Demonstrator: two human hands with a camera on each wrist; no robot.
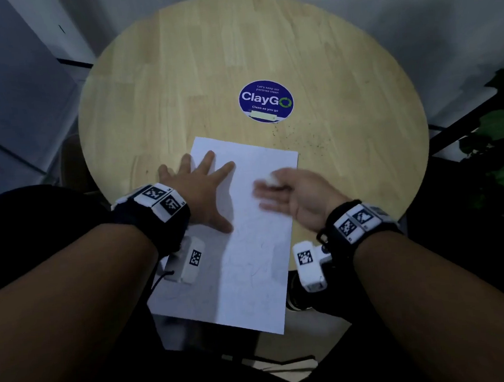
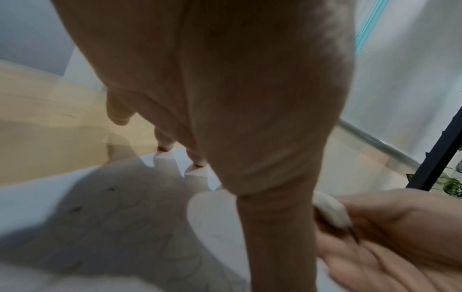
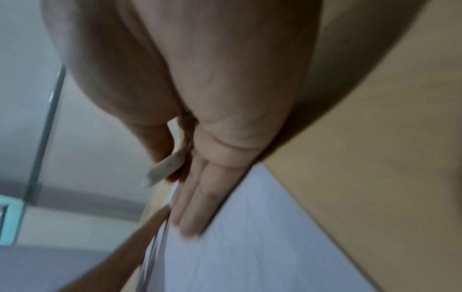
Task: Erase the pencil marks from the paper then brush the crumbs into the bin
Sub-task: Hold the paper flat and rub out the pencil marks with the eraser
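A white sheet of paper [image 1: 249,251] with faint pencil lines lies at the near edge of the round wooden table [image 1: 204,59]. My left hand [image 1: 211,194] presses flat on the sheet's upper left, fingers spread. My right hand [image 1: 293,190], blurred by motion, is over the sheet's right side. Its thumb and forefinger pinch a small white eraser [image 1: 271,178], and its other fingers [image 3: 195,207] lie straight against the paper [image 3: 250,247]. The left wrist view shows the eraser [image 2: 332,209] beside my left thumb. Dark crumbs [image 1: 301,138] are scattered on the table past the sheet's far right corner.
A blue round ClayGo sticker [image 1: 266,100] is stuck to the table beyond the paper. A green plant [image 1: 501,156] and a dark frame stand to the right of the table. A shoe [image 1: 295,299] shows on the floor below the table edge. No bin is in view.
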